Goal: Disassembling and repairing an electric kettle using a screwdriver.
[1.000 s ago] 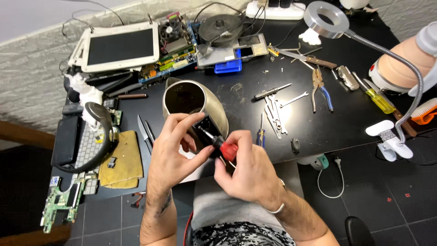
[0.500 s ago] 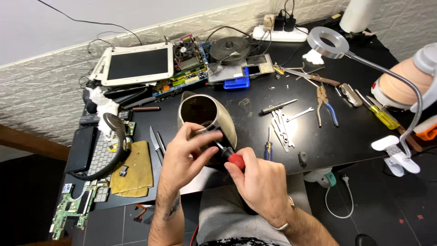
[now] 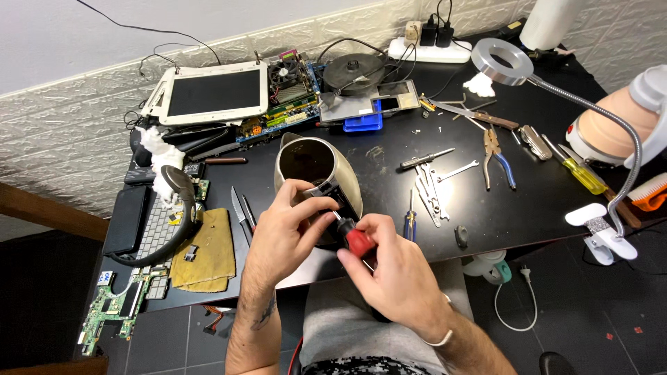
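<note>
A black workbench (image 3: 528, 208) against a white textured wall carries scattered tools and circuit boards. At its near edge, centre, stands a steel electric kettle (image 3: 314, 173), mouth open upward, handle facing the person. The left hand (image 3: 281, 232) curls around that handle, while the right hand (image 3: 392, 267) grips a red-handled screwdriver (image 3: 356, 239), its shaft angled up-left into the handle; both hands are equally close.

Pliers (image 3: 495, 149) right of kettle (image 3: 316, 177)

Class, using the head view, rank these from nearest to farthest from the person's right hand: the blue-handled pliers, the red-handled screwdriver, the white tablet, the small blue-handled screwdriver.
1. Red-handled screwdriver: held in the right hand.
2. Small blue-handled screwdriver: on the desk, just right of the hand.
3. Blue-handled pliers: farther right and back.
4. White tablet: far back left.
</note>
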